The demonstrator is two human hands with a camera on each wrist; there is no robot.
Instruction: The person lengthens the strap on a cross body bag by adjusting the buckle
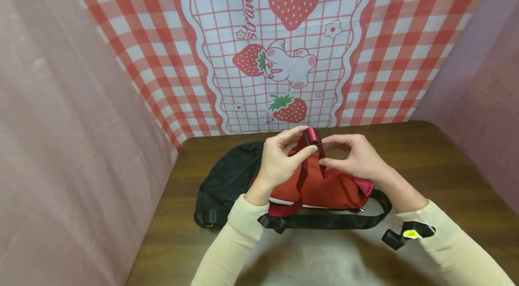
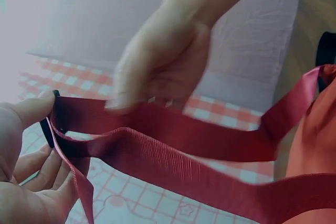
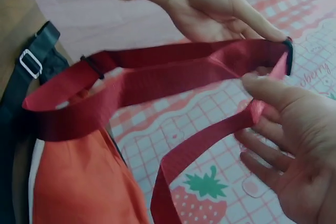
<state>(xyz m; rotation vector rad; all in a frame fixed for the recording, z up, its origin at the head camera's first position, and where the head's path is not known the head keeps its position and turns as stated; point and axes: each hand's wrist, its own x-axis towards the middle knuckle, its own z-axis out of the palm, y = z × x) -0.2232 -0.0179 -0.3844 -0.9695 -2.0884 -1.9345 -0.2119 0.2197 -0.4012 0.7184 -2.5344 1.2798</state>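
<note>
A red bag (image 1: 330,191) with a white edge lies on the table, its red webbing strap (image 3: 163,82) raised above it. At the top of the strap, my left hand (image 1: 277,157) pinches a black strap slider (image 3: 290,59) between thumb and fingers. Doubled webbing runs from the slider back to the bag, and a loose tail (image 3: 191,148) hangs from it. Beside the slider my right hand (image 1: 357,155) pinches the webbing between thumb and fingertips; it looks blurred in the left wrist view. A second small black slider (image 3: 92,67) sits farther along the strap.
Behind and left of the red bag lies a black bag (image 1: 229,182). A black strap (image 1: 332,221) crosses in front of the red one, with a metal buckle (image 3: 30,63). The wooden table (image 1: 430,164) meets a strawberry-print cloth (image 1: 288,52) at the back.
</note>
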